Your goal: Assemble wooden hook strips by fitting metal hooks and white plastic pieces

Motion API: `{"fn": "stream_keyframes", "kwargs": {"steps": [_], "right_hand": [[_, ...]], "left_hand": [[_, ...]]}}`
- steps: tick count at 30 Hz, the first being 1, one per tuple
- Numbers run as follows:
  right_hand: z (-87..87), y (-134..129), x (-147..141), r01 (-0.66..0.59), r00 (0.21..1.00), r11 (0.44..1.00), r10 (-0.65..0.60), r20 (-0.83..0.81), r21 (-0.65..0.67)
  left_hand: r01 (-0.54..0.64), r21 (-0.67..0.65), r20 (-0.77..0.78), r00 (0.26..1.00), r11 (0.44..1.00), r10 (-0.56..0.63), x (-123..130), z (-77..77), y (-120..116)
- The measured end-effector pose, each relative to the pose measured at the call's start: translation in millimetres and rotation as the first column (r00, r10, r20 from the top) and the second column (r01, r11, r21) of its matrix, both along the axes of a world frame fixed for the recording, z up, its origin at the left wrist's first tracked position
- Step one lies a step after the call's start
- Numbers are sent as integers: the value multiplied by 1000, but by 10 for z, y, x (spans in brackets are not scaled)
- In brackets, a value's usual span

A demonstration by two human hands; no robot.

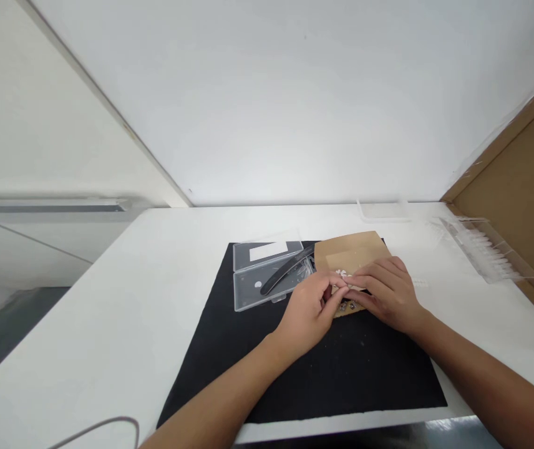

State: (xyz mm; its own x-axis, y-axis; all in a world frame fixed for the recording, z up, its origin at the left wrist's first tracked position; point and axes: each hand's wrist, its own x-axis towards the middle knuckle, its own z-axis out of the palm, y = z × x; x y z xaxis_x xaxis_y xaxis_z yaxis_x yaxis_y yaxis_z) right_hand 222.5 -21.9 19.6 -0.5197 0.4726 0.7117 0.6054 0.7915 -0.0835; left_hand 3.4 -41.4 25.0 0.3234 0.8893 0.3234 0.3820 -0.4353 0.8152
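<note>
While the brown paper card lay on the right part of the black mat, toward its far edge, both hands worked over the lower half of it. Small white pieces were on the card, just beyond the fingertips, and a few small shiny pieces showed near its lower edge, below the fingers. The left hand had its thumb and forefinger brought close together, with the other fingers curled. The right hand came from the other side, its fingers stretched forward and nearly closed, and its fingertips met those of the left one. If something tiny was pinched between them, I could not tell, because the fingers covered this place.

To the left of the card, a clear plastic case stood open on the mat, its two halves spread flat. A dark curved file lay diagonally across it, with the upper end near the card. Some clear slender pieces were at the right end of the case, and a white rectangle showed in its far half.

Under the mat was the white counter. At its back was a clear tray, and at the right a clear package with white slim pieces in rows, near a cardboard panel.
</note>
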Motion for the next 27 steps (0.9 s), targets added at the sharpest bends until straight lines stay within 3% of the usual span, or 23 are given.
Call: {"fn": "stream_keyframes", "kwargs": {"steps": [6,13,18,27], "right_hand": [[77,-64,-20,66,997,988,-69,18,140],[93,-64,11,84,991,987,-97,89,137],[97,-37,22,50,995,987,-62,78,153],[35,-76,20,54,998,979,-58,12,195]], "left_hand": [[-28,-117,139,989,993,44,-4,-88,52],[50,-285,280,959,957,33,3,-84,71],[77,-254,264,964,964,-8,20,-43,39],[24,-285,306,950,958,67,16,-66,29]]}}
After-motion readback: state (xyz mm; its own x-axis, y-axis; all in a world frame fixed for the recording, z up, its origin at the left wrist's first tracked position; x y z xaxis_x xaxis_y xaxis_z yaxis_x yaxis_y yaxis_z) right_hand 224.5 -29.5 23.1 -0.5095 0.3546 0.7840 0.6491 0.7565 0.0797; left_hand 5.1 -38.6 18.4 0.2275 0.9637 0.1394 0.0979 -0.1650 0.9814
